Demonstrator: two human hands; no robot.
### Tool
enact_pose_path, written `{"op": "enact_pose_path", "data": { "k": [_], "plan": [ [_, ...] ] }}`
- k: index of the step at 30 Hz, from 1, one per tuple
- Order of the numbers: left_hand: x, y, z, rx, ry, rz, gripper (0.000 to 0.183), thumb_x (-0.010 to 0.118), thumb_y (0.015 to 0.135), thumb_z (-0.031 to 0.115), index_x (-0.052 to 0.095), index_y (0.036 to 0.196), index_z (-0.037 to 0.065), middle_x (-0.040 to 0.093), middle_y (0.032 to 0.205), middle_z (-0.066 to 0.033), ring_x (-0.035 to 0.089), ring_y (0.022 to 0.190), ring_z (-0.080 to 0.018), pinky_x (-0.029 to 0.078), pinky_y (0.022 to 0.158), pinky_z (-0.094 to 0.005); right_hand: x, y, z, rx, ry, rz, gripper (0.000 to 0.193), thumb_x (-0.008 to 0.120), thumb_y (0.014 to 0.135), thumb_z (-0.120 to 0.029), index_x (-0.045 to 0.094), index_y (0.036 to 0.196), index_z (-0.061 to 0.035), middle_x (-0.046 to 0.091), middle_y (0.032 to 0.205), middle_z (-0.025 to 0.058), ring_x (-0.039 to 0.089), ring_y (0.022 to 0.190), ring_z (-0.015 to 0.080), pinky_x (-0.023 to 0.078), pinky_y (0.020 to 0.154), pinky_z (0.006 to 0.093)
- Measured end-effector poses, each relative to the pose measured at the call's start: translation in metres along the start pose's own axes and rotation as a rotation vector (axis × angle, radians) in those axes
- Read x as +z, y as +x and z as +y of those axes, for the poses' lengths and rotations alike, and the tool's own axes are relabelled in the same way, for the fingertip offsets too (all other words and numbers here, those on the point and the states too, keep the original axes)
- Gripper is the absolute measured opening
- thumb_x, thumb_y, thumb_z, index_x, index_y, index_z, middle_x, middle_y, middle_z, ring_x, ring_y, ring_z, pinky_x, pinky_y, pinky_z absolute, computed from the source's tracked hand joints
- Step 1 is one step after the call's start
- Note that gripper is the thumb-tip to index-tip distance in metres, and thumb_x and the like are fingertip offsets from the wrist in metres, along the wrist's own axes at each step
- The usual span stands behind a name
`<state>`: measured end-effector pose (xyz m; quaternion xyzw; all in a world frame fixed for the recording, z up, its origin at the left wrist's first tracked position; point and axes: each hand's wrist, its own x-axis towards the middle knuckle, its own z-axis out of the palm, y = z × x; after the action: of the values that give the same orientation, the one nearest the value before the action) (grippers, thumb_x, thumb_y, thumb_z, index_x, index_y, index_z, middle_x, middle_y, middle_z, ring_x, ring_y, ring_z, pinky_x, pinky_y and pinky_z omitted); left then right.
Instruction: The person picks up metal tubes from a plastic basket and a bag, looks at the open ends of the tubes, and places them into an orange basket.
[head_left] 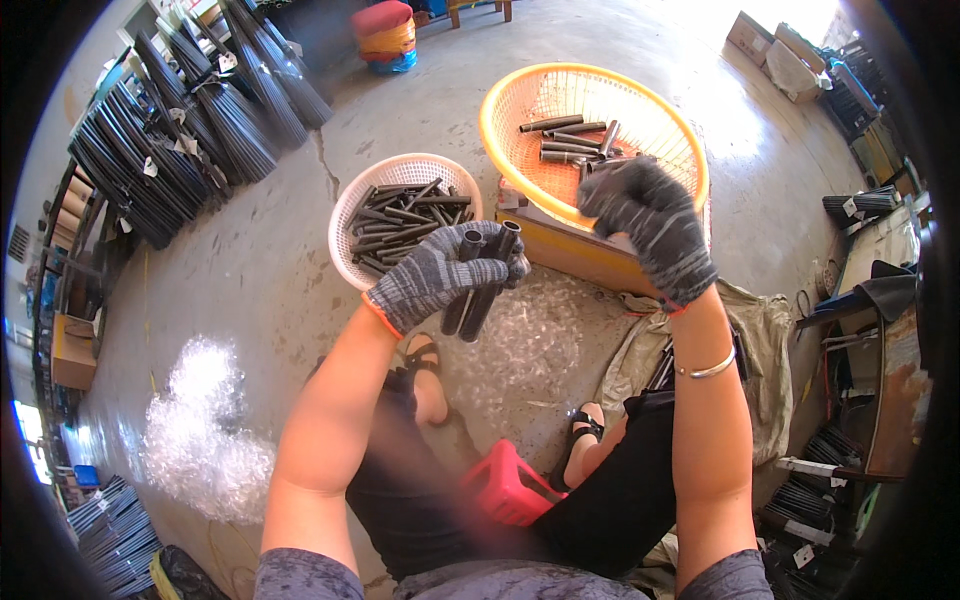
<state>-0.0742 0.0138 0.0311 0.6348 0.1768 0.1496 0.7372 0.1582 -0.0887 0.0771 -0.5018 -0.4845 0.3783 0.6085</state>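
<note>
Left hand gripping dark tubes, right hand curling at the orange basket

In the head view, my gloved left hand is clasping at least two dark hollow tubes, thumb pressing across their near side, fingers wrapping behind; the tubes are standing side by side at a tilt, open ends pointing up, just beyond the near edge of the pale mesh basket; my gloved right hand is curling, fingers bending inward, in front of the near right rim of the orange mesh basket; I cannot tell whether those fingers are pinching anything, since the glove is hiding the gap.

Inside the orange basket, several short tubes are lying loosely; the basket is resting on a cardboard box; inside the pale basket, to the left on the concrete floor, many more tubes are lying in a jumble; a metal bangle is circling my right wrist; clear plastic wrap is heaping up at left; bundled dark rods are leaning at upper left; a red slotted plastic piece is showing between my legs.
</note>
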Motion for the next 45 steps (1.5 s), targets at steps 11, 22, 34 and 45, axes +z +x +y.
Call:
{"op": "enact_pose_path", "data": {
  "k": [11,22,34,45],
  "plan": [
    [0.014,0.001,0.0,0.125,0.078,0.161,0.03,0.066,0.084,0.007,0.06,0.113,0.002,0.066,0.08,-0.0042,0.054,0.048,-0.0072,0.038,0.038,-0.0201,0.035,-0.016,0.016,-0.084,-0.357,-0.049,0.011,0.066,0.074,0.001,0.058,0.082,0.0021,0.063,0.075,0.0114,0.058,0.067,0.0147,0.049,0.065,0.0293],
    [0.023,0.011,-0.007,0.558,0.838,0.399,0.034,0.071,0.078,0.004,0.059,0.11,0.002,0.065,0.092,-0.0092,0.061,0.077,-0.0185,0.051,0.07,-0.0307,0.056,-0.016,0.021,-0.308,-0.48,0.169,0.008,0.066,0.073,-0.001,0.062,0.08,-0.0001,0.06,0.069,0.0122,0.058,0.062,0.0209,0.048,0.062,0.0314],
    [0.039,0.01,0.002,0.599,1.097,0.499,0.03,0.066,0.078,0.009,0.059,0.107,0.003,0.062,0.092,-0.016,0.06,0.084,-0.0331,0.049,0.072,-0.0396,0.063,-0.014,0.024,-0.237,-0.44,0.212,0.005,0.064,0.073,0.0,0.062,0.078,-0.0012,0.06,0.068,0.0119,0.059,0.061,0.0217,0.048,0.061,0.0321],
    [0.029,0.005,0.013,0.212,0.579,0.137,0.035,0.065,0.083,0.001,0.056,0.117,0.001,0.065,0.102,-0.0048,0.06,0.084,-0.0101,0.05,0.076,-0.0244,0.045,-0.008,0.021,-0.174,-0.42,0.2,0.005,0.065,0.077,-0.004,0.063,0.081,-0.0012,0.065,0.073,0.0104,0.061,0.065,0.0142,0.048,0.062,0.0291]
  ]
}}
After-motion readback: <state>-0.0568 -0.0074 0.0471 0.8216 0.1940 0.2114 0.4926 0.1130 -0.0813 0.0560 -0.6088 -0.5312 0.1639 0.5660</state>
